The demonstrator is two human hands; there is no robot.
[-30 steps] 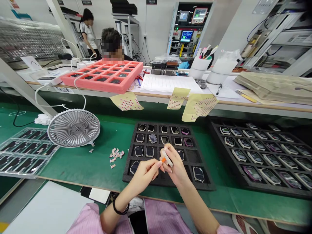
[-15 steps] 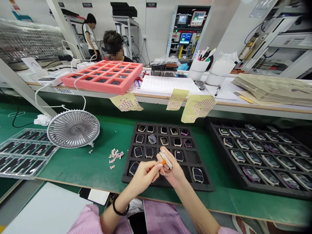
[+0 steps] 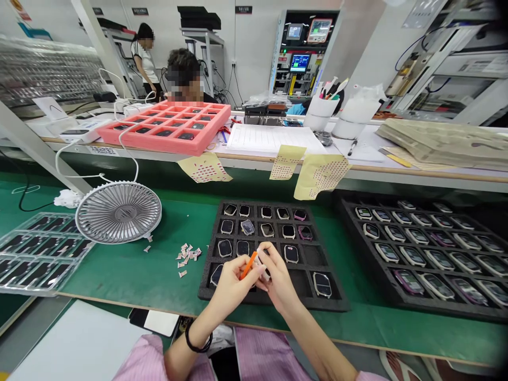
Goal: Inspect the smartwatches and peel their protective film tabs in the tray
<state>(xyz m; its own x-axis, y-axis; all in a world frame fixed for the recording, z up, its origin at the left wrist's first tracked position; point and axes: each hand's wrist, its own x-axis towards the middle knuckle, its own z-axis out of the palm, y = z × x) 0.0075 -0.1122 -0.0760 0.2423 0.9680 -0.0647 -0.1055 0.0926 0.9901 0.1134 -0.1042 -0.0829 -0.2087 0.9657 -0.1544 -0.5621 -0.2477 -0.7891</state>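
My left hand (image 3: 232, 284), with a black band at the wrist, is closed on a slim orange plastic stick (image 3: 248, 265). In my right hand (image 3: 281, 280) a pale smartwatch case (image 3: 262, 259) is gripped on edge between the fingers, largely hidden by them. The stick's upper end is beside or touching the case; I cannot tell which. Both hands are over a black foam tray (image 3: 335, 305) whose compartments hold several smartwatches (image 3: 291, 254), most pale-framed and a few purple.
Small pale tabs (image 3: 183, 259) lie left of the tray, near a grey fan (image 3: 119, 211). A clear tray of black parts (image 3: 43, 248) is at far left. Another foam tray of watches (image 3: 426, 259) is at right. A shelf above carries a pink foam tray (image 3: 202, 145). Two people are beyond.
The orange stick now tilts up and shows more of its length beside the case. My right hand has turned the watch, so its fingers cover more of it.
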